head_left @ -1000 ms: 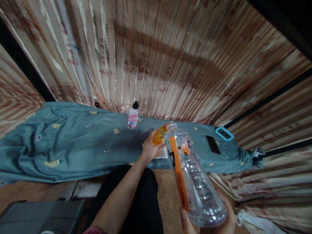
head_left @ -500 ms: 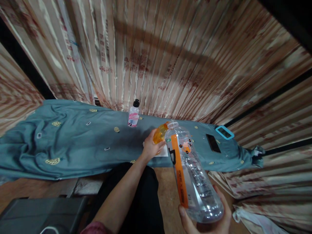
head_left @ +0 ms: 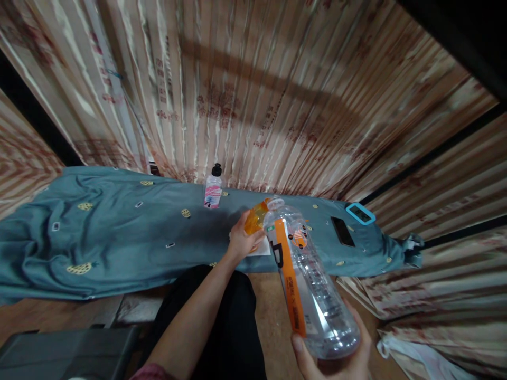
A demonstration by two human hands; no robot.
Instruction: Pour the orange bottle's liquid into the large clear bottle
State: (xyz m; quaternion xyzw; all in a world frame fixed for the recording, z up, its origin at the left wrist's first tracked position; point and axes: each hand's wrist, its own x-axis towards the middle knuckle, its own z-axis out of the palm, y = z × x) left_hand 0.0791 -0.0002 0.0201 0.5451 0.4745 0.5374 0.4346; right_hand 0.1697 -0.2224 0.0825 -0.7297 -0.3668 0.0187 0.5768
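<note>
My right hand (head_left: 336, 359) grips the base of a large clear plastic bottle (head_left: 307, 285) with an orange label, tilted so its open mouth points away toward the table. My left hand (head_left: 241, 241) holds a small amber orange bottle (head_left: 255, 221), tilted with its mouth against the mouth of the large one. Both bottles meet just above a white paper sheet (head_left: 262, 248) on the teal cloth (head_left: 119, 237) that covers the table.
A small bottle with a pink label and black cap (head_left: 213, 189) stands at the table's back edge. A black phone (head_left: 343, 231) and a device with a light blue frame (head_left: 359, 213) lie at the right. Striped curtains (head_left: 253, 95) hang behind. A dark case (head_left: 59, 353) sits at lower left.
The view has shifted slightly. Both hands keep the two bottles mouth to mouth, with the large bottle drawn a little lower and to the left.
</note>
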